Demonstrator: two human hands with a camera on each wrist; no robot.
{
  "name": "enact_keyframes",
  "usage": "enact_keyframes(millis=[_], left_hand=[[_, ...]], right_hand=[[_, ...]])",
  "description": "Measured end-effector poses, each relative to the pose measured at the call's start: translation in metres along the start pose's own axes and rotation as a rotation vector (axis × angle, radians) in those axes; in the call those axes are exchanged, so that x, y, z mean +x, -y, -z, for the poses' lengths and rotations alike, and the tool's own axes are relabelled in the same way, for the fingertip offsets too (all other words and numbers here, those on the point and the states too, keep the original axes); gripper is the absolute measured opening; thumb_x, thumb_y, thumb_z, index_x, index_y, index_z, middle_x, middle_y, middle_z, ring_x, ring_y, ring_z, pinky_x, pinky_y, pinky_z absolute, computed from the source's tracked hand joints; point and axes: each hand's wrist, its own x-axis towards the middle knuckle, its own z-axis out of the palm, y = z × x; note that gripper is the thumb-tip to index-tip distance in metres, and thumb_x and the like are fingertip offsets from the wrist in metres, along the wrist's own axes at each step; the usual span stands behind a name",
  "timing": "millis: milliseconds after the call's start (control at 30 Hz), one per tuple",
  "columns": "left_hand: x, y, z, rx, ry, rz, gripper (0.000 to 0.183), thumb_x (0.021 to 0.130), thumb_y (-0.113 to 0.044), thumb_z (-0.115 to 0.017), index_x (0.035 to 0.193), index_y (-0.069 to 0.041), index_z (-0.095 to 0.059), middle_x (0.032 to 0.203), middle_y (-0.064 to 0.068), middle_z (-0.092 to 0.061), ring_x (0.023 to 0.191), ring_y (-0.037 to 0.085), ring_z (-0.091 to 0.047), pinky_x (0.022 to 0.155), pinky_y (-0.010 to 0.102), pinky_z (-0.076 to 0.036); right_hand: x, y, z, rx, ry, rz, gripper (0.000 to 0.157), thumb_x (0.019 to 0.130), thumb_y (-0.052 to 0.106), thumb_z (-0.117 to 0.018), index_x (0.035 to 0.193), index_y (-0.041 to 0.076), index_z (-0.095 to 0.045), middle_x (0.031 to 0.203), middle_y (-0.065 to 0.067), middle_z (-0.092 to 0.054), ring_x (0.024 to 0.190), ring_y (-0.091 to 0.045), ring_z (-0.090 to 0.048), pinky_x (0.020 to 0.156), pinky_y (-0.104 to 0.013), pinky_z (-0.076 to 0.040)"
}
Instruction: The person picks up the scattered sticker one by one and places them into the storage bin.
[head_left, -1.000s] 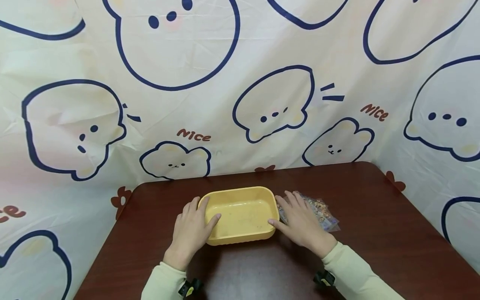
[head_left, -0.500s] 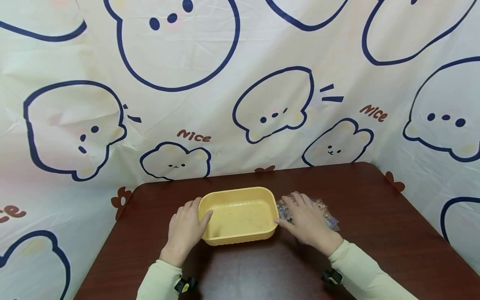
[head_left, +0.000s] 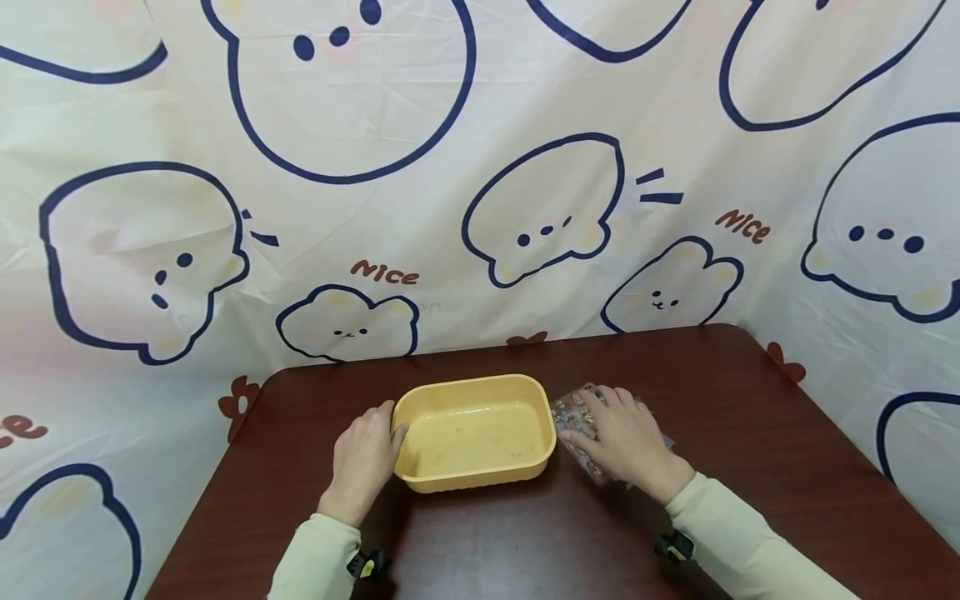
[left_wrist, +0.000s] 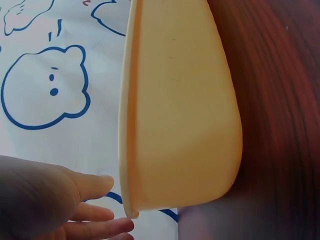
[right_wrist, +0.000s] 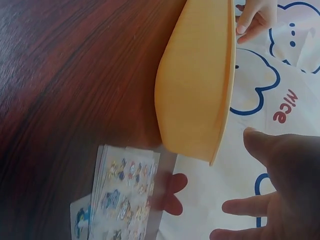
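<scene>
A yellow rectangular plastic basin [head_left: 472,437] sits upright on the table, bare inside apart from faint specks. At its left end is my left hand [head_left: 363,458], fingers loosely bent by the rim. The left wrist view shows the thumb [left_wrist: 97,186] apart from the basin wall [left_wrist: 185,110], fingertips close to the rim. My right hand [head_left: 626,437] lies over a stack of sticker sheets [head_left: 581,421] right of the basin. In the right wrist view the sticker sheets [right_wrist: 125,192] show small colourful figures, and the fingers [right_wrist: 247,205] are spread, not curled round them.
The dark brown wooden table [head_left: 480,542] extends around the basin. Behind and beside it hangs a white cloth [head_left: 442,317] with blue cartoon outlines. Each wrist carries a small black device on a strap [head_left: 675,546].
Both hands have drawn away from the basin, left hand leftward, right hand rightward over the sticker sheets. The sheets' visible part has shifted, showing more at the hand's near left. The basin barely moved.
</scene>
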Motion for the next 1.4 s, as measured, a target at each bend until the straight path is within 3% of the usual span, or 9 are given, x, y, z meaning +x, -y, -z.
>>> enact_keyframes(millis=[200, 500, 700, 1000, 1167, 1400], left_hand=[[0.003, 0.002, -0.002, 0.014, 0.019, 0.032, 0.033, 0.093, -0.021, -0.071, 0.117, 0.003, -0.067, 0.091, 0.021, -0.072, 0.074, 0.036, -0.07, 0.059, 0.048, -0.053], [0.004, 0.006, -0.004, 0.024, 0.063, 0.071, 0.019, 0.094, -0.021, -0.071, 0.09, -0.003, -0.068, 0.071, 0.015, -0.066, 0.057, 0.028, -0.062, 0.05, 0.042, -0.045], [0.005, 0.009, -0.007, 0.02, 0.096, 0.092, 0.023, 0.095, -0.022, -0.07, 0.077, -0.008, -0.064, 0.063, 0.008, -0.059, 0.054, 0.022, -0.057, 0.049, 0.039, -0.042], [0.006, 0.011, -0.013, 0.022, 0.092, 0.08, 0.033, 0.096, -0.02, -0.068, 0.066, -0.011, -0.054, 0.058, 0.005, -0.054, 0.052, 0.02, -0.052, 0.048, 0.037, -0.039], [0.007, 0.011, -0.015, 0.021, 0.061, 0.061, 0.033, 0.095, -0.018, -0.068, 0.065, -0.011, -0.055, 0.058, 0.007, -0.056, 0.052, 0.022, -0.054, 0.048, 0.04, -0.041], [0.01, 0.013, -0.014, -0.015, 0.118, 0.098, 0.025, 0.095, -0.021, -0.068, 0.075, -0.008, -0.063, 0.062, 0.006, -0.057, 0.054, 0.02, -0.053, 0.05, 0.036, -0.04]], right_hand=[[0.003, -0.007, 0.005, -0.022, 0.032, -0.013, 0.069, 0.093, 0.056, -0.064, 0.141, 0.007, -0.057, 0.139, -0.022, -0.057, 0.128, -0.043, -0.053, 0.097, -0.061, -0.048], [0.005, -0.016, 0.012, -0.02, 0.074, -0.037, 0.073, 0.092, 0.057, -0.065, 0.141, 0.004, -0.056, 0.138, -0.024, -0.057, 0.124, -0.043, -0.054, 0.096, -0.062, -0.048], [0.003, -0.021, 0.013, -0.029, 0.068, -0.032, 0.071, 0.092, 0.055, -0.066, 0.14, 0.003, -0.056, 0.137, -0.024, -0.059, 0.123, -0.043, -0.055, 0.095, -0.061, -0.049], [0.006, -0.034, 0.016, -0.028, 0.08, -0.053, 0.07, 0.092, 0.052, -0.067, 0.139, 0.001, -0.056, 0.133, -0.026, -0.061, 0.118, -0.045, -0.057, 0.093, -0.062, -0.049], [0.009, -0.043, 0.017, -0.031, 0.088, -0.045, 0.07, 0.093, 0.052, -0.066, 0.138, -0.001, -0.057, 0.127, -0.025, -0.063, 0.112, -0.042, -0.059, 0.088, -0.058, -0.051], [0.015, -0.057, 0.013, -0.013, 0.108, -0.062, 0.066, 0.094, 0.049, -0.066, 0.137, -0.001, -0.058, 0.123, -0.023, -0.065, 0.107, -0.04, -0.059, 0.081, -0.054, -0.051]])
